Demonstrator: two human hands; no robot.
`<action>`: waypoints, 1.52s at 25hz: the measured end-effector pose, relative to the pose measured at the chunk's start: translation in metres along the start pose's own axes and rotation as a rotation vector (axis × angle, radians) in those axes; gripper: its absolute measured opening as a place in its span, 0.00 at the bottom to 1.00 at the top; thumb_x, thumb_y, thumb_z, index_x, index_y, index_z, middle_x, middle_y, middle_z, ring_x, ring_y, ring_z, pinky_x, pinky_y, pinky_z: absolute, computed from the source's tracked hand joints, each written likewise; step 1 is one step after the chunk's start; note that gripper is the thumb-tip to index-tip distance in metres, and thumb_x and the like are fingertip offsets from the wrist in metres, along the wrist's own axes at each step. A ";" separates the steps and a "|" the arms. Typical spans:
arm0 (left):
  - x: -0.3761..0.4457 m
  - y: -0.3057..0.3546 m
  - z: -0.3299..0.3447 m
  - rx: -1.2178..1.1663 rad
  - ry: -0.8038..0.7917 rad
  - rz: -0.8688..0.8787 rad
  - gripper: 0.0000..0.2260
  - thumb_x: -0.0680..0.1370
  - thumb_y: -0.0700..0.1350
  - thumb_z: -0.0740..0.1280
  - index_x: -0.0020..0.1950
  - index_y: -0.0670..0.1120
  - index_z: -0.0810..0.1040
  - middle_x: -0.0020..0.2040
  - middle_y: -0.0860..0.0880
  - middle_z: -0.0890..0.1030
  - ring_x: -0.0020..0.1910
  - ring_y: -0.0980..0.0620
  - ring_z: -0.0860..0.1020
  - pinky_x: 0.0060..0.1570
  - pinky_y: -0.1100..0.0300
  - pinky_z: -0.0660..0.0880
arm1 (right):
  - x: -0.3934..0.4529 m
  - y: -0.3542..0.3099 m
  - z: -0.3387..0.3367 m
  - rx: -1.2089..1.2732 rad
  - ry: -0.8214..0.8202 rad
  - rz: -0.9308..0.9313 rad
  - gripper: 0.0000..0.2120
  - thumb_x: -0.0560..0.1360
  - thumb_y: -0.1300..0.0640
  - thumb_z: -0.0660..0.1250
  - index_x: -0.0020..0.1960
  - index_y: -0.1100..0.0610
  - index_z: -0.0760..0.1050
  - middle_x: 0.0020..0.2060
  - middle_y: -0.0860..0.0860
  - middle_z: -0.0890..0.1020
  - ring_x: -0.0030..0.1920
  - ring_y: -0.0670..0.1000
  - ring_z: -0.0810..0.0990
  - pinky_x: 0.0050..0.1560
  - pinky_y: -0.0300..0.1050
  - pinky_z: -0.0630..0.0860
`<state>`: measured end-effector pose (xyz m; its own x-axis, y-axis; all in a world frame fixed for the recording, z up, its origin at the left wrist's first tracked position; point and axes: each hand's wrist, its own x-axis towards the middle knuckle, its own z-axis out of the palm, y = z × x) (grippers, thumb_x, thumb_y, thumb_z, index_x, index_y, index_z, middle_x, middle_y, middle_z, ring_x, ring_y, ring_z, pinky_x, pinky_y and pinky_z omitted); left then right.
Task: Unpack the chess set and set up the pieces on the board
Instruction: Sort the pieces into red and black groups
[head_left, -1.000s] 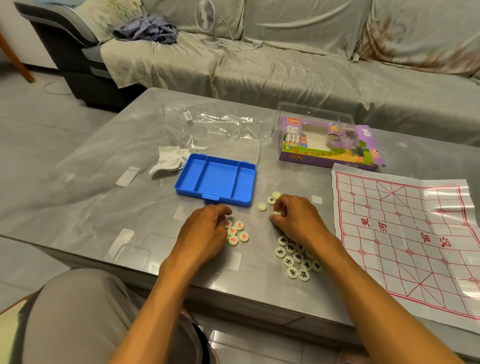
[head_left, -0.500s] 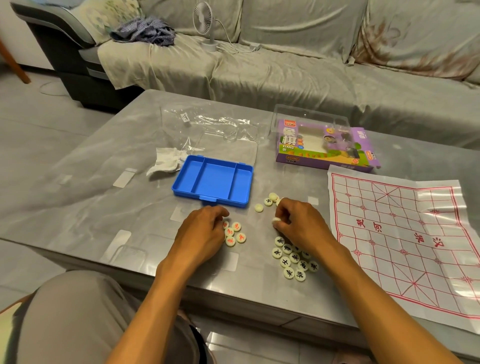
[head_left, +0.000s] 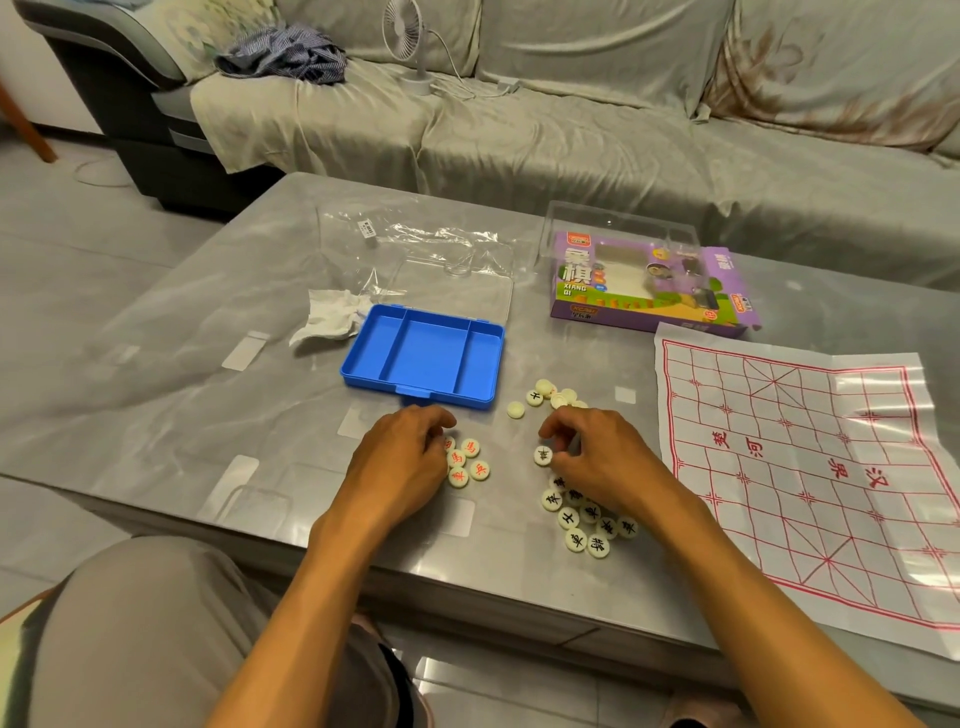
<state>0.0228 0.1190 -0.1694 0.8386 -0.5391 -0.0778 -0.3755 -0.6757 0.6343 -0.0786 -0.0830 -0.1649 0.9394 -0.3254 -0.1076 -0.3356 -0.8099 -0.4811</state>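
Round cream xiangqi pieces lie in three groups on the grey table (head_left: 156, 364). A red-lettered cluster (head_left: 467, 462) sits by my left hand (head_left: 402, 465), whose curled fingers rest on its left edge. A black-lettered cluster (head_left: 589, 525) lies under and below my right hand (head_left: 597, 457), which pinches one black-lettered piece (head_left: 543, 455) with curled fingers. A few unsorted pieces (head_left: 545, 397) lie just beyond. The empty blue tray (head_left: 423, 358) stands behind my hands. The paper board (head_left: 810, 467) with red lines is spread flat at the right.
The purple game box (head_left: 649, 286) and a clear lid (head_left: 452, 283) lie behind the tray, with crumpled plastic wrap (head_left: 415, 234) and a white tissue (head_left: 330, 319) at the left. A covered sofa (head_left: 571, 119) with a small fan (head_left: 408, 31) runs along the far side.
My right hand has drawn back from the unsorted pieces with one black-lettered piece toward the black cluster. My left hand has stayed at the red cluster.
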 end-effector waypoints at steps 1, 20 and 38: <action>0.000 0.000 0.000 0.002 0.000 0.000 0.13 0.81 0.45 0.60 0.65 0.53 0.74 0.61 0.52 0.77 0.56 0.55 0.75 0.53 0.62 0.71 | 0.001 0.001 0.001 -0.014 -0.001 0.001 0.08 0.74 0.55 0.68 0.52 0.50 0.78 0.41 0.43 0.79 0.41 0.44 0.77 0.46 0.44 0.79; 0.001 0.001 0.003 0.012 -0.047 0.030 0.14 0.81 0.43 0.58 0.65 0.50 0.74 0.61 0.51 0.74 0.58 0.54 0.73 0.55 0.64 0.69 | 0.030 -0.021 0.004 -0.204 0.086 -0.097 0.17 0.77 0.50 0.65 0.65 0.49 0.73 0.54 0.48 0.79 0.52 0.51 0.76 0.50 0.46 0.75; -0.003 -0.001 -0.003 -0.010 -0.102 0.032 0.15 0.81 0.42 0.58 0.66 0.52 0.74 0.63 0.52 0.73 0.59 0.55 0.73 0.57 0.63 0.68 | 0.035 -0.005 0.009 -0.089 0.192 0.065 0.08 0.77 0.55 0.63 0.50 0.52 0.81 0.43 0.50 0.83 0.41 0.49 0.78 0.39 0.43 0.75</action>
<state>0.0217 0.1231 -0.1675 0.7814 -0.6092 -0.1351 -0.3970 -0.6523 0.6457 -0.0440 -0.0861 -0.1738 0.8882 -0.4581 0.0360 -0.4074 -0.8213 -0.3993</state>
